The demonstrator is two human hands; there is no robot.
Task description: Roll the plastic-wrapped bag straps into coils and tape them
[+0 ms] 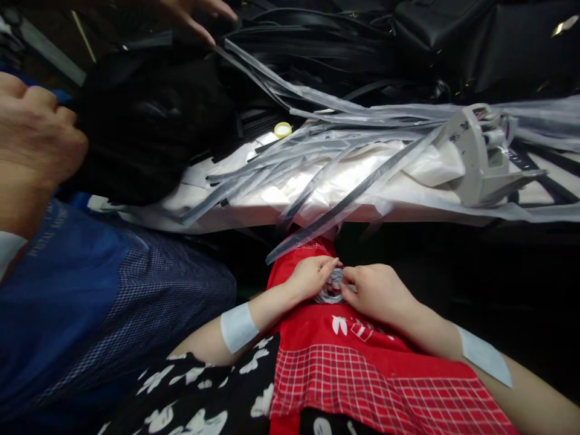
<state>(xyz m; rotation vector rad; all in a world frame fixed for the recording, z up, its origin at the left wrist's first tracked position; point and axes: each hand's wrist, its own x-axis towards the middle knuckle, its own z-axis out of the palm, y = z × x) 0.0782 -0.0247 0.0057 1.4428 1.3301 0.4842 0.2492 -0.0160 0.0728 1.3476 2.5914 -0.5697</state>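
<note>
In my lap, over the red apron [326, 326], lies a small coil of greyish, translucent strip [330, 295]. My left hand [315, 275] rests against its left side with the fingers closed together. On its right side my right hand [374, 289] pinches the coil between thumb and curled fingers. Both hands partly cover it, so its exact kind is hard to make out. Just beyond my hands, long clear-and-dark strips [335, 208] hang over the table edge toward my lap.
A white-covered table [403, 211] carries many strips, a grey tape dispenser [475, 160] and a small yellow-rimmed roll [283, 130]. Black bags [512, 48] lie behind. At left a co-worker in a blue apron [77, 260] has a fist [38, 133] near black material [154, 121]; another hand [199, 15] reaches in above.
</note>
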